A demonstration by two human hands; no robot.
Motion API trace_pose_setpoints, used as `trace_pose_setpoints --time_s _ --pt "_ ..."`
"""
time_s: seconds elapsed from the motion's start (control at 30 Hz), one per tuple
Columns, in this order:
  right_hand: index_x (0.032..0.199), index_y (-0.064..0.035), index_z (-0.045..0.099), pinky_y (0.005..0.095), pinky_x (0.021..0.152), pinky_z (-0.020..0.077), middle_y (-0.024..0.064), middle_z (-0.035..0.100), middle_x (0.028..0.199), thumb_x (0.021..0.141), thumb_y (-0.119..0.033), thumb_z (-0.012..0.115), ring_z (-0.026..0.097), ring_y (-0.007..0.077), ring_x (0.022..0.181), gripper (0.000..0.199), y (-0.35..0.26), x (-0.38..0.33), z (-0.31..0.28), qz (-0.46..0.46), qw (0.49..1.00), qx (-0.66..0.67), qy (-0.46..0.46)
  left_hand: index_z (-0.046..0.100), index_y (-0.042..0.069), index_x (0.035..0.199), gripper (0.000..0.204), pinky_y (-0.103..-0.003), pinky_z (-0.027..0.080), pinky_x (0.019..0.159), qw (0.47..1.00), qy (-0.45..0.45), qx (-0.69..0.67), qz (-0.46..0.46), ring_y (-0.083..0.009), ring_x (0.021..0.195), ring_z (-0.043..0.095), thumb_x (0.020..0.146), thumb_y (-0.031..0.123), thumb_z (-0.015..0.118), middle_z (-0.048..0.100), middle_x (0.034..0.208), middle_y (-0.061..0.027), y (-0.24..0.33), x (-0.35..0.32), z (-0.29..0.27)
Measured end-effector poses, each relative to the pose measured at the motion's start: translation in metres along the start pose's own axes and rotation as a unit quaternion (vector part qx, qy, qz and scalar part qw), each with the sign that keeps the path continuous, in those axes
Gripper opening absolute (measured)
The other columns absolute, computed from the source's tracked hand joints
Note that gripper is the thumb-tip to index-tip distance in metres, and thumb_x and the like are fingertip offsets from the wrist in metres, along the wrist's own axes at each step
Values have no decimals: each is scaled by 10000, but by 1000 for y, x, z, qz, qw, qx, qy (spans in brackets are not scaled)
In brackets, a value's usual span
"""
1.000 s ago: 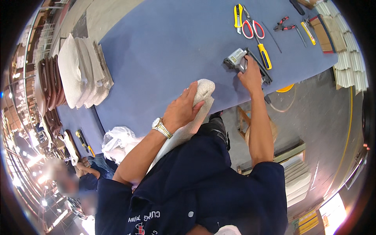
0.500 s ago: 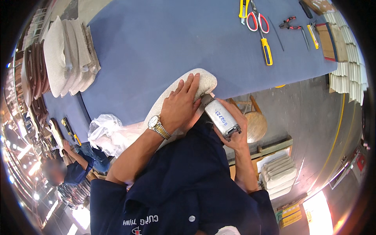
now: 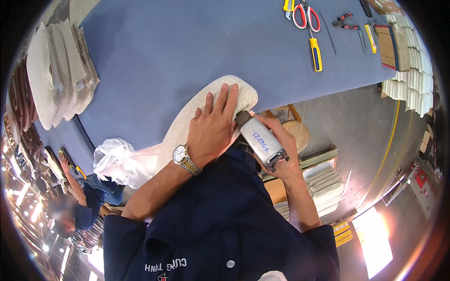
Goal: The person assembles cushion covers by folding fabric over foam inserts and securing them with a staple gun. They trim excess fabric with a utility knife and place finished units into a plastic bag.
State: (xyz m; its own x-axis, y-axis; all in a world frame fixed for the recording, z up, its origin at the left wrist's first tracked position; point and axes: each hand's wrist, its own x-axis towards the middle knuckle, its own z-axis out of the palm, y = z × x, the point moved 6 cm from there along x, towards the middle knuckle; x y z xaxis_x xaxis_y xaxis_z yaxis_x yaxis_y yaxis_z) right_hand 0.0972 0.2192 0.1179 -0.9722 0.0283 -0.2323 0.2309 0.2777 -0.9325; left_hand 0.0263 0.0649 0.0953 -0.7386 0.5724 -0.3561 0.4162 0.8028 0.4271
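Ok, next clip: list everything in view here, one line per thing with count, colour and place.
pad: 1, off-white, at the table's near edge under the left hand
tool: 1, grey cylinder, in the right hand, tip at the pad's edge
table: 1, blue top, upper half
pad stack: several, off-white, table's left end
scissors: 1, red handles, far right of table
screwdriver: 1, yellow handle, below the scissors
pliers: 1, red handles, right of scissors
plastic bag: 1, clear, left of the forearm
stool: 1, wooden, under the table
co-worker: 1, blue top, lower left
watch: 1, silver, left wrist
left hand: flat on the pad
right hand: gripping the tool
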Motion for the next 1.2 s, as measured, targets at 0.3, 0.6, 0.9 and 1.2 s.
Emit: trace_pose_setpoints --time_s 0.3,0.6,0.9,1.2 --pt "1338 8 578 292 927 499 138 683 1182 800 -52 691 681 196 1062 554 17 -13 3 19 999 30 8 248 59 1602 869 -533 584 930 1000 18 24 8 -462 1374 500 876 157 716 430 1583 -188 4 -2 10" --pt "1337 -19 634 373 935 529 193 699 1198 722 -108 781 701 357 1079 639 15 -30 1 -102 993 29 59 262 -17 1549 883 -545 566 939 999 -8 2 -44 -441 1367 516 845 178 759 482 1515 -242 5 -4 8" --pt "1325 -26 632 374 930 528 192 697 1188 734 -164 780 699 353 1084 625 19 -33 6 -71 996 31 53 286 -38 1540 853 -560 532 981 1000 18 -6 -24 -453 1373 499 831 109 736 453 1532 -267 4 -7 15" --pt "1338 4 576 298 881 520 150 693 1153 786 -88 731 707 231 991 581 24 -29 16 25 999 32 18 292 -35 1564 778 -650 452 1060 999 34 -7 -23 -495 1438 410 897 138 653 346 1623 -251 8 -7 29"
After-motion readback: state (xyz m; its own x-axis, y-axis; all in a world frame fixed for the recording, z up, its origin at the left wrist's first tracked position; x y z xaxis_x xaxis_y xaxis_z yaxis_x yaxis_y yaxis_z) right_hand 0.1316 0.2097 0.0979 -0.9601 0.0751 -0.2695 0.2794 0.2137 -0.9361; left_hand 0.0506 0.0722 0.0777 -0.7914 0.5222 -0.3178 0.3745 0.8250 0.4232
